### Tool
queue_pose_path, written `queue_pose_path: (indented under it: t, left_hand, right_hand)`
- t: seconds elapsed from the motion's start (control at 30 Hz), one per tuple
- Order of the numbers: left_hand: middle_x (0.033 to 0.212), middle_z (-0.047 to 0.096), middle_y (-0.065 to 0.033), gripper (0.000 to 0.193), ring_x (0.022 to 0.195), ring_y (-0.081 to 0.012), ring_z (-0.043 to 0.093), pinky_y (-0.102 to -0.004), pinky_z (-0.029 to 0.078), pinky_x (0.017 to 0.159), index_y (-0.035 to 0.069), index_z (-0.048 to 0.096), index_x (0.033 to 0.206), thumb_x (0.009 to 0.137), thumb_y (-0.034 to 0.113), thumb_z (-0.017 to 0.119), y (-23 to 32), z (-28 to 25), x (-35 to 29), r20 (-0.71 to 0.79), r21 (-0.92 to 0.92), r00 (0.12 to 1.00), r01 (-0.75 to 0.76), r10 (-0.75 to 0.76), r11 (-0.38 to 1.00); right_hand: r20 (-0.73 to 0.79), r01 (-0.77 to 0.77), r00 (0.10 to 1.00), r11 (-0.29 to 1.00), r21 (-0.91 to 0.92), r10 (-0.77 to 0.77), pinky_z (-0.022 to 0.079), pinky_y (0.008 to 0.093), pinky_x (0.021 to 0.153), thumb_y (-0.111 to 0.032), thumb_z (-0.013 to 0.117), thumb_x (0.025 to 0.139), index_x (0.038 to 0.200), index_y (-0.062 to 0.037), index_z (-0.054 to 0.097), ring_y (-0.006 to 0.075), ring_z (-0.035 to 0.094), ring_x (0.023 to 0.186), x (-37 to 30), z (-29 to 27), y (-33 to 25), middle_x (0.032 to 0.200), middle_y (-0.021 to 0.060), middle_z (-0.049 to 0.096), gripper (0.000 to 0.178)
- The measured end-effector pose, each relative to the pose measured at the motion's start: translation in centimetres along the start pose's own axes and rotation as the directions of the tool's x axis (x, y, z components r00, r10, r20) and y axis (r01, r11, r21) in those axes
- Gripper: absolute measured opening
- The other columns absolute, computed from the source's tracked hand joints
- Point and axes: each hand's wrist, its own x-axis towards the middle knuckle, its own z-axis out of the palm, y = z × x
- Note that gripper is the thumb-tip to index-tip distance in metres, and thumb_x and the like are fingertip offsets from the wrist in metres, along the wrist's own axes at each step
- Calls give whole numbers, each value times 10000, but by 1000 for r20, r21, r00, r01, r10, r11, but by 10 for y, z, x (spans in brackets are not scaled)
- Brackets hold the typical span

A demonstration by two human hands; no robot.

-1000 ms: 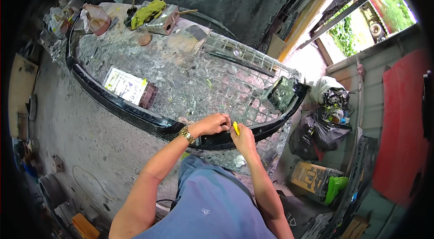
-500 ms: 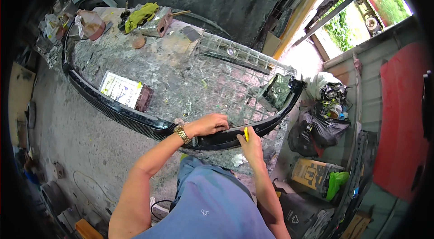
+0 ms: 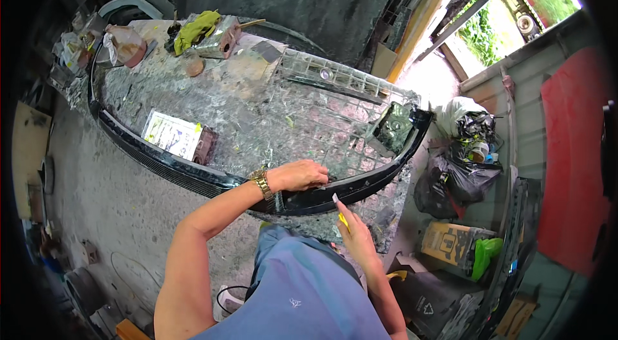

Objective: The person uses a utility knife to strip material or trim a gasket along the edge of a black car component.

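Observation:
A long, curved black car bumper lip [image 3: 360, 192] lies along the near edge of the worktable, with a carbon-weave section [image 3: 161, 169] toward its left. My left hand [image 3: 299, 176], with a gold watch on its wrist, is over the lip's inner edge. Its fingers are curled together at that edge, and whatever they pinch is too small to tell. In my right hand [image 3: 357, 237] is a yellow utility knife [image 3: 344, 219], its pale blade tip pointing up toward the lip. The knife is just off the lip's near side.
On the table [image 3: 244, 108] lie a white-labelled box [image 3: 172, 134], a dark block [image 3: 393, 128] inside the lip's right end, a metal can [image 3: 219, 37] and a yellow-green cloth [image 3: 197, 30]. Bin bags [image 3: 467, 179] and a cardboard box [image 3: 447, 241] stand at the right.
My right hand has drawn back from the lip toward my body, bringing the knife off its surface. The left hand stays at the inner edge, shifted slightly right.

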Motion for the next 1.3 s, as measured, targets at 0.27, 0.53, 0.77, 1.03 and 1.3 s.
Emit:
queue_pose_path:
  t: [0.27, 0.53, 0.77, 1.03, 1.3]
  left_hand:
    - [1013, 666, -126, 134, 999, -370, 655, -477, 527, 843, 53, 625, 1026, 934, 150, 621, -5, -3, 8, 82, -139, 996, 55, -43, 989]
    - [965, 661, -141, 118, 975, -383, 647, -477, 508, 810, 60, 605, 990, 971, 174, 583, -7, 7, 8, 39, -218, 991, 134, -129, 967]
    - [913, 674, -161, 131, 919, -383, 661, -471, 508, 787, 48, 603, 1008, 972, 173, 581, -9, 9, 7, 51, -304, 981, 191, -185, 933]
    - [945, 717, -179, 170, 896, -387, 687, -457, 529, 775, 44, 642, 1051, 966, 182, 591, -10, 8, 7, 18, -330, 979, 197, -202, 923]
    - [902, 713, -172, 176, 863, -389, 685, -465, 524, 749, 61, 642, 1036, 974, 220, 602, -7, 6, 8, 25, -277, 972, 230, -232, 933]
  right_hand:
    - [18, 24, 1000, 995, -101, -22, 517, 534, 744, -171, 592, 1006, 1533, -224, 460, 435, 642, 837, 12, 19, -13, 965, 212, 588, 546]
    - [45, -10, 999, 990, -140, 16, 491, 555, 742, -191, 560, 1025, 1514, -179, 472, 462, 628, 852, 18, 27, -21, 958, 222, 584, 497]
    - [4, 26, 1000, 988, -153, -26, 513, 577, 678, -204, 570, 1025, 1512, -181, 475, 481, 643, 768, 21, 31, -19, 974, 247, 577, 496]
    - [23, -62, 997, 983, -175, 68, 494, 566, 742, -196, 560, 1036, 1519, -165, 467, 489, 622, 841, 31, 34, -30, 978, 246, 571, 493]
    - [56, -75, 995, 977, -200, 88, 496, 577, 765, -194, 563, 1033, 1526, -162, 453, 502, 629, 879, 20, 31, -33, 1001, 259, 577, 506]
